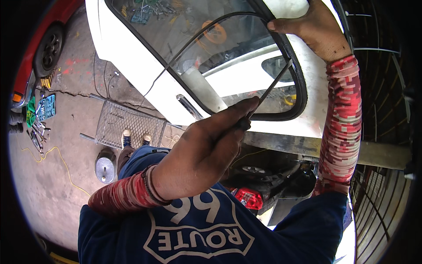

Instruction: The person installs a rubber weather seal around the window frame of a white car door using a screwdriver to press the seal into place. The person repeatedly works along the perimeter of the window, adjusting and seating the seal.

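Your left hand (206, 149) is clamped on a thin black tool (268, 94), its tip at the black rubber seal (299, 88) of the white car door (145, 75) window. Your right hand (312, 26) is closed on the seal's upper edge, where a loose stretch arcs away leftward. Open tool case (46, 108) with bits lies on the concrete floor (52, 185), well apart, with room around it.

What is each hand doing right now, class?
Left hand: closed around a thin dark metal hand tool.
Right hand: fingers gripping the black rubber window seal of the white car door.
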Motion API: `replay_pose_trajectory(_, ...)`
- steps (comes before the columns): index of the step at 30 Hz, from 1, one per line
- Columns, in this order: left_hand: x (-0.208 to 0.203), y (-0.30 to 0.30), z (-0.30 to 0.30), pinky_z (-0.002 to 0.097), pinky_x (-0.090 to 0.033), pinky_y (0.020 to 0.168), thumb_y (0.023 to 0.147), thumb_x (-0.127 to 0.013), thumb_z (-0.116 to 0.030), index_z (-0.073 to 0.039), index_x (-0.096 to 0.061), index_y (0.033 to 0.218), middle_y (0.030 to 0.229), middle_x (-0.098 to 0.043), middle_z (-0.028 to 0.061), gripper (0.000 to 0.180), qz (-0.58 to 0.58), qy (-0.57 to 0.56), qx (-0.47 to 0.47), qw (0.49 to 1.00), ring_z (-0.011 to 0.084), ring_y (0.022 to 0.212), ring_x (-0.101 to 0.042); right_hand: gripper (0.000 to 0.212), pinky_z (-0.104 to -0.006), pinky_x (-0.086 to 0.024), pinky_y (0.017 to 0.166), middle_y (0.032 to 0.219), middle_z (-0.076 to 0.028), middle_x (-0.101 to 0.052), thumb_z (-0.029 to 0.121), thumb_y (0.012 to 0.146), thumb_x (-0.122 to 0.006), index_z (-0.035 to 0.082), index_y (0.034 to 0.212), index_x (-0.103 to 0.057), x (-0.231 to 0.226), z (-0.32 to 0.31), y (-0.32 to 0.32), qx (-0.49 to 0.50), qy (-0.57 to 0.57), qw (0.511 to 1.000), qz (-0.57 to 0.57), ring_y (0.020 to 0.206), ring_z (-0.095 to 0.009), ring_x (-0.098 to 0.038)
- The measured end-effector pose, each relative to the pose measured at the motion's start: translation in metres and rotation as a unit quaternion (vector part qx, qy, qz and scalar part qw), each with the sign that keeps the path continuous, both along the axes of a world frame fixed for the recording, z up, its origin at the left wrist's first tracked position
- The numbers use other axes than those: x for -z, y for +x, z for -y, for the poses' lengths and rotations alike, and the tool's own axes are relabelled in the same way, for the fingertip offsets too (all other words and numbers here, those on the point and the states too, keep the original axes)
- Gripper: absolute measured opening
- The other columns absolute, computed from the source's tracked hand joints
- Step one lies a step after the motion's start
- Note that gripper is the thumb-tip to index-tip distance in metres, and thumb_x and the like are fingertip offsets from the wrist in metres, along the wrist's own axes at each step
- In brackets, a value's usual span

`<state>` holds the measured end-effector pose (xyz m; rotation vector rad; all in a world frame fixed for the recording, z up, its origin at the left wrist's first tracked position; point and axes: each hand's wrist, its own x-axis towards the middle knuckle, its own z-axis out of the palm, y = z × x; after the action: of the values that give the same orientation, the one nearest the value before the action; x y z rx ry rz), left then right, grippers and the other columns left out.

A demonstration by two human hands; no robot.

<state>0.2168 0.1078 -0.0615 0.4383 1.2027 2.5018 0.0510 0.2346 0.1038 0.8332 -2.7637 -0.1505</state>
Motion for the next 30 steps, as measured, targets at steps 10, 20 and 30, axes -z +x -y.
replay_pose_trajectory(10,0.022,0.01,-0.047,0.0278,-0.051,0.074,0.1,-0.045,0.004,0.001,-0.039,0.155,0.09,-0.064,0.0127,0.056,-0.053,-0.032,-0.084,0.995,0.0126,0.076,-0.061,0.116,-0.0432,-0.052,0.101,0.115,-0.037,-0.065,0.026,0.066,-0.094,-0.008,0.152,-0.024,-0.016,-0.007,-0.011,0.012,0.106,0.992,0.065,0.11,-0.044,-0.068)
replay_pose_trajectory(20,0.02,0.032,-0.09,0.0343,-0.054,0.087,0.095,-0.045,0.007,0.003,-0.04,0.154,0.11,-0.069,0.0258,0.058,-0.058,-0.092,-0.179,0.978,0.0277,0.09,-0.072,0.124,-0.044,-0.041,0.116,0.139,-0.042,-0.048,0.036,0.071,-0.092,-0.011,0.155,-0.016,-0.016,-0.02,-0.011,-0.096,0.143,0.985,0.028,0.134,-0.047,-0.051)
replay_pose_trajectory(30,0.004,0.033,-0.094,0.0372,-0.057,0.088,0.092,-0.045,0.009,0.007,-0.035,0.154,0.132,-0.062,0.0291,0.063,-0.134,-0.245,-0.232,0.932,0.032,0.095,-0.073,0.117,-0.0469,-0.018,0.127,0.163,-0.029,-0.021,0.025,0.08,-0.089,-0.005,0.16,-0.01,-0.009,-0.065,-0.057,-0.339,-0.019,0.92,0.195,0.155,-0.039,-0.018)
